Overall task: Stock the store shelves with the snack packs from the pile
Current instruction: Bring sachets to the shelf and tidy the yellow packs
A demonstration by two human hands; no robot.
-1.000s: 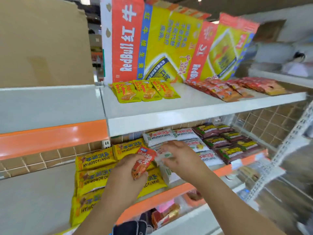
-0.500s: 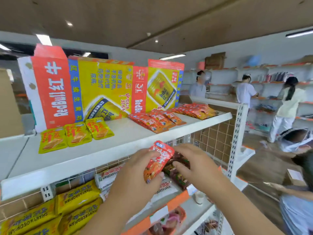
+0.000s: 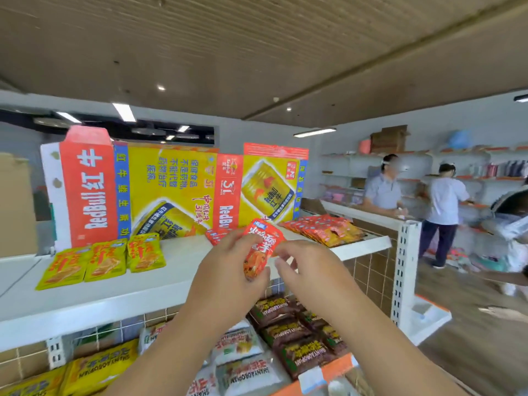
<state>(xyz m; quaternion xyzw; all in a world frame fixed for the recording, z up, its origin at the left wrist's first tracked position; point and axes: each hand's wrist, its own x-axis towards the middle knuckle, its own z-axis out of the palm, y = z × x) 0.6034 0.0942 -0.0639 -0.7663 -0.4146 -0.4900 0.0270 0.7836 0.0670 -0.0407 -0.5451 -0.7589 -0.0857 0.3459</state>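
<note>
Pinching red snack pack (image 3: 263, 248), left hand (image 3: 228, 277) and right hand (image 3: 311, 274), long axis near-upright, top leaning right

Glossy snack pack (image 3: 261, 248) (crinkled plastic film)

A wood-panelled ceiling (image 3: 257, 38) is fitted with recessed spotlights (image 3: 161, 88) and strip lights (image 3: 314, 132). White wall shelving (image 3: 343, 164) is mounted against a grey wall (image 3: 371, 118); wood-effect flooring (image 3: 471, 352) is laid.

White metal top shelf (image 3: 177, 281), back: flattened red-and-yellow cardboard carton (image 3: 160, 190)
Front left: three yellow foil snack packs (image 3: 100, 260)
Right: red foil snack packs (image 3: 323, 228)
Shelf below: white plastic packs (image 3: 245, 364) left of brown plastic packs (image 3: 297, 332)
</note>
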